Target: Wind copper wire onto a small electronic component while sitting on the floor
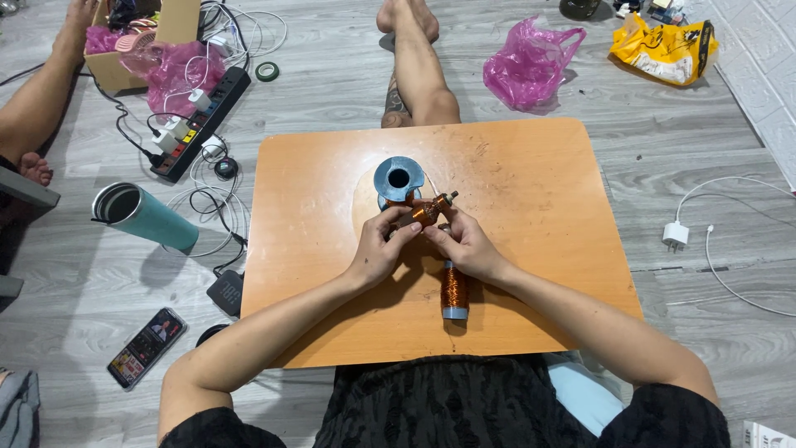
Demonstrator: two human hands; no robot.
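Coil: small copper-wound coil (421,213), held above the middle of the table (547,207).
Left hand (380,253): fingers pinched together on the coil's near end.
Right hand (466,245): fingers closed on the coil's right side.
Blue spool (399,178): upright, just behind the hands.
Copper spool (453,290): lying toward the near edge, below the right wrist.
Floor, left: teal tumbler (143,216), power strip (201,121), phone (147,347).

Lit phone screen (147,347) lower left; cardboard box (176,23), pink (531,65) and yellow bags (663,48) above.
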